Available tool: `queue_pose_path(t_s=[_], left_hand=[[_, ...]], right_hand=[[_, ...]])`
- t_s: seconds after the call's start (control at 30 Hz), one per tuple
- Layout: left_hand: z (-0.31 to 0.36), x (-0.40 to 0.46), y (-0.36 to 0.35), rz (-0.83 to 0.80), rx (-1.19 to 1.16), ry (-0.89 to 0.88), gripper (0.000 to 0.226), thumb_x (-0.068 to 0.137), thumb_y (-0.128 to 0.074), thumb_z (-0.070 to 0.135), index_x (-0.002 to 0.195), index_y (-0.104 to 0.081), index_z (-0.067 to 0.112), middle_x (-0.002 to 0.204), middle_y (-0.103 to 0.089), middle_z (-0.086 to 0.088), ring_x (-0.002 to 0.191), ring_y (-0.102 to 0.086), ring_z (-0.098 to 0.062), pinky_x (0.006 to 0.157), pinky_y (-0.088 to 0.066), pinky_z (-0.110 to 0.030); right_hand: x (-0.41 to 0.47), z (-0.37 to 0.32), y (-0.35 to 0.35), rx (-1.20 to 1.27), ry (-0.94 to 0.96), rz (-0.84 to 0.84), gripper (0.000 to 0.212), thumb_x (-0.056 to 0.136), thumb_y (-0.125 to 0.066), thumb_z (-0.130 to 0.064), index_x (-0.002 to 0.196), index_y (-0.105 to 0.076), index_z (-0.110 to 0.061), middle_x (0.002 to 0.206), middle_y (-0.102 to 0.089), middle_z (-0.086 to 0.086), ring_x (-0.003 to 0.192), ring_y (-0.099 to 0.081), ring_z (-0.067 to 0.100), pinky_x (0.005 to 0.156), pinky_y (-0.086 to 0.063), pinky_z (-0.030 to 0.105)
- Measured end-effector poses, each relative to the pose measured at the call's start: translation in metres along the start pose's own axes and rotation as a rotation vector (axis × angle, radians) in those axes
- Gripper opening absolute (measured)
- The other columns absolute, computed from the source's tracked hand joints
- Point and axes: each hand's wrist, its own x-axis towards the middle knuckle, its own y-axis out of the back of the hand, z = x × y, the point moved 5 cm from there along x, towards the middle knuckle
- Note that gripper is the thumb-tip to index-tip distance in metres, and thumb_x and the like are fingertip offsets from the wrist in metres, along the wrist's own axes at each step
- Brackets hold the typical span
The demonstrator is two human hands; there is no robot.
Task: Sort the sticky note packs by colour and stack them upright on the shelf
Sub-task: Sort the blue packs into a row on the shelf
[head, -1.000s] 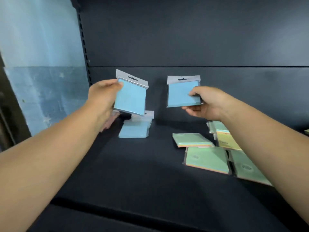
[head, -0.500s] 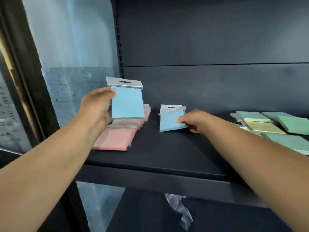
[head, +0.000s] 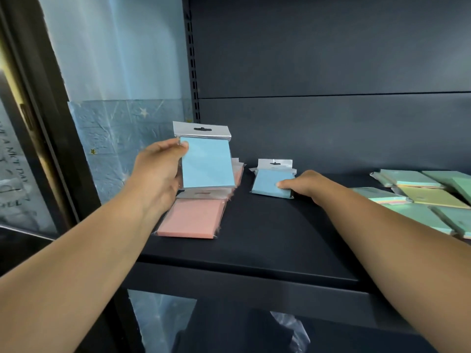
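The left hand [head: 156,179] pinches a blue pack [head: 206,161] upright in the air above the pink packs [head: 191,217], thumb on its face and hang tab uppermost. The right hand [head: 305,186] rests thumb and curled fingers on the leaning blue stack [head: 271,183], just right of the held pack and steadied at its lower right corner. Bare shelf [head: 280,238] in front of that stack leaves room to set the held pack against it, well clear of the green packs [head: 420,200] at right.

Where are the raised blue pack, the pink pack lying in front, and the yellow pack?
Raised blue pack [head: 207,165]: head view, middle of its blue face.
Pink pack [head: 191,217]: head view, middle of its top face.
Yellow pack [head: 430,196]: head view, middle of its top face.
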Motion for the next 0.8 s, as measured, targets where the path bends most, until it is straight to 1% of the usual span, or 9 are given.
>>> queue_pose_path(t_s=[0.17,0.23,0.3,0.4,0.47,0.53,0.6,0.7,0.8], left_hand=[[-0.015,-0.001,-0.035,-0.083,0.039,0.084,0.016,0.092,-0.052,0.003,0.080,-0.054,0.014,0.075,-0.063,-0.004,0.062,-0.061,-0.013,0.044,-0.052,-0.017],[-0.027,-0.006,-0.058,-0.138,0.084,0.126,0.017,0.091,-0.052,0.002,0.079,-0.055,0.012,0.077,-0.061,-0.007,0.065,-0.059,-0.015,0.050,-0.053,-0.020],[-0.041,-0.008,-0.080,-0.174,0.172,0.128,0.022,0.091,-0.054,0.002,0.072,-0.054,0.013,0.074,-0.059,-0.007,0.067,-0.058,-0.019,0.064,-0.053,-0.028],[-0.056,0.003,-0.103,-0.193,0.697,-0.066,0.027,0.091,-0.053,0.011,0.065,-0.051,0.018,0.082,-0.056,-0.011,0.082,-0.053,-0.024,0.077,-0.039,-0.028],[-0.063,0.011,-0.111,-0.204,1.140,-0.182,0.017,0.094,-0.047,0.018,0.089,-0.061,0.009,0.104,-0.059,-0.015,0.099,-0.053,-0.029,0.081,-0.038,-0.029],[-0.073,0.015,-0.117,-0.223,1.431,-0.208,0.028,0.097,-0.039,0.016,0.117,-0.053,0.004,0.125,-0.055,-0.015,0.115,-0.050,-0.032,0.089,-0.040,-0.034],[-0.081,0.010,-0.121,-0.241,1.636,-0.213,0.035,0.097,-0.034,0.011,0.130,-0.044,0.006,0.134,-0.048,-0.014,0.123,-0.045,-0.031,0.095,-0.039,-0.037],[-0.084,0.000,-0.129,-0.289,1.839,-0.272,0.044,0.093,-0.032,0.005,0.137,-0.036,0.006,0.139,-0.041,-0.014,0.127,-0.039,-0.031,0.098,-0.037,-0.038],[-0.072,-0.010,-0.134,-0.292,1.897,-0.358,0.040,0.094,-0.035,0.008,0.134,-0.038,0.006,0.136,-0.041,-0.013,0.127,-0.036,-0.029,0.097,-0.037,-0.038]], right_hand=[[0.002,0.008,0.018,0.118,-0.014,0.037,0.054,0.089,-0.054,-0.046,0.122,-0.050,-0.004,0.100,-0.050,0.006,0.086,-0.046,0.021,0.077,-0.033,0.030],[0.001,0.010,0.023,0.153,-0.028,0.022,0.043,0.089,-0.054,-0.043,0.111,-0.056,-0.006,0.085,-0.052,0.004,0.070,-0.045,0.017,0.068,-0.035,0.028],[-0.001,0.016,0.033,0.188,-0.026,0.005,0.028,0.090,-0.057,-0.036,0.086,-0.056,-0.008,0.077,-0.049,0.004,0.061,-0.041,0.014,0.058,-0.036,0.023],[-0.009,0.025,0.059,0.194,0.044,0.090,0.025,0.088,-0.060,-0.027,0.078,-0.055,-0.006,0.071,-0.049,0.006,0.060,-0.044,0.018,0.058,-0.043,0.027],[-0.019,0.022,0.082,0.127,0.166,0.235,0.024,0.088,-0.059,-0.025,0.081,-0.061,-0.002,0.071,-0.051,0.010,0.066,-0.047,0.023,0.069,-0.049,0.034],[-0.034,0.023,0.106,0.144,0.258,0.343,0.020,0.088,-0.060,-0.026,0.073,-0.058,-0.012,0.065,-0.052,0.004,0.067,-0.050,0.020,0.064,-0.046,0.031],[-0.044,0.032,0.121,0.104,0.296,0.388,0.016,0.088,-0.060,-0.026,0.075,-0.057,-0.017,0.063,-0.049,-0.005,0.063,-0.048,0.014,0.056,-0.037,0.022],[-0.056,0.054,0.136,-0.107,0.267,0.443,0.014,0.088,-0.058,-0.028,0.082,-0.060,-0.016,0.071,-0.054,-0.005,0.073,-0.049,0.017,0.060,-0.034,0.025],[-0.071,0.077,0.144,-0.267,0.200,0.455,0.019,0.089,-0.057,-0.031,0.085,-0.063,-0.014,0.072,-0.054,-0.008,0.079,-0.047,0.016,0.064,-0.032,0.025]])
